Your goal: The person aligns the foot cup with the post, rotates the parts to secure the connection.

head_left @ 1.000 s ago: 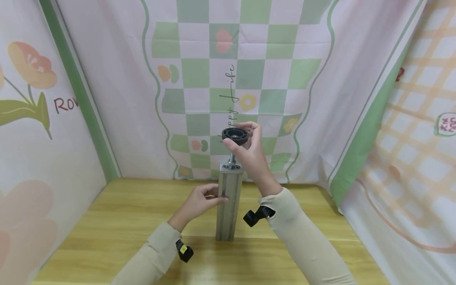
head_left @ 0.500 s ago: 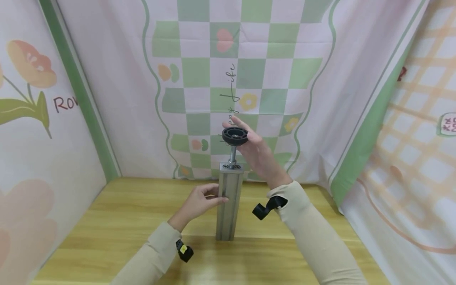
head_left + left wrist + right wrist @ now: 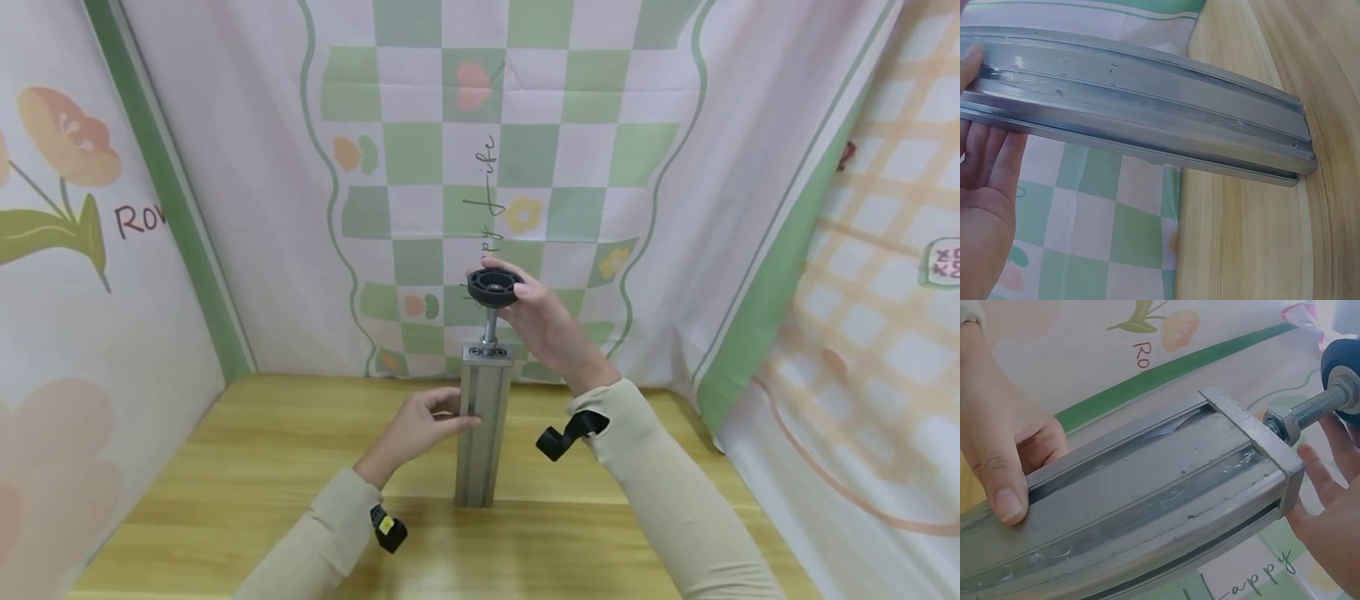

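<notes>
An aluminium profile (image 3: 478, 450) stands upright on the wooden table, with a metal end plate (image 3: 1254, 434) on top. From that plate rises a threaded rod (image 3: 1319, 406) with a hex nut (image 3: 1283, 425) at its base. The rod carries a black round levelling foot (image 3: 482, 293). My left hand (image 3: 416, 425) holds the profile at mid-height, thumb on the near face and fingers round the far left side. My right hand (image 3: 551, 329) is at the foot's right side, thumb at the rim and fingers curled behind it; the fingers partly hide behind the foot.
The wood-grain table (image 3: 270, 475) spreads around the profile's base. Behind it hangs a checkered green and white cloth (image 3: 412, 150), with printed curtains (image 3: 112, 333) at the sides. Black wrist cameras (image 3: 555, 443) stick out from both sleeves.
My right hand let its thumb off the foot's near side, opened and swung right, then its fingers closed in again round the rim. The left hand and the profile have stayed put.
</notes>
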### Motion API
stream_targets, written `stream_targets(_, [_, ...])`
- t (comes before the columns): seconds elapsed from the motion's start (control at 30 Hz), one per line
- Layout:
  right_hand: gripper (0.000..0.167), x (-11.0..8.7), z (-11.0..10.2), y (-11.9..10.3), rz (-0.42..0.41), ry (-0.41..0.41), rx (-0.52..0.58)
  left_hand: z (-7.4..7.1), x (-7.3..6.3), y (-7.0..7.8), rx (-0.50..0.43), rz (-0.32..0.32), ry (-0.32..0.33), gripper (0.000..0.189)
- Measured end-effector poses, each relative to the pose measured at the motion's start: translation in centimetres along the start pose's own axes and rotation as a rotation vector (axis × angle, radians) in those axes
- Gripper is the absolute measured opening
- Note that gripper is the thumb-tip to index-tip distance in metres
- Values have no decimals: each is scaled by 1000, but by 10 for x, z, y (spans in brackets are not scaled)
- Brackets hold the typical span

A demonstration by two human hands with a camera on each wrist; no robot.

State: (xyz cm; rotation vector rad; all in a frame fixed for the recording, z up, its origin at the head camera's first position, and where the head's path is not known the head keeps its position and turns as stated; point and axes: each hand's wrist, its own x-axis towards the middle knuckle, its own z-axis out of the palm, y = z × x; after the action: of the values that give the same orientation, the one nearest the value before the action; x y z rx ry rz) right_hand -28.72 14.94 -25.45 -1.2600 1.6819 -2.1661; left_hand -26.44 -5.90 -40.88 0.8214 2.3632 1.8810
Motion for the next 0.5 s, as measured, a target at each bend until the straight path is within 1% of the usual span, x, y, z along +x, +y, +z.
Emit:
stream_targets(0.13, [82, -1, 2, -1, 7, 50, -77, 0, 0, -1, -5, 5, 4, 31])
stream_targets(0.33, [70, -5, 4, -5, 3, 85, -233, 1, 1, -4, -3, 6, 6, 31])
stream_targets(0.5, [60, -9, 6, -10, 23, 139, -344, 1, 2, -6, 0, 5, 11, 31])
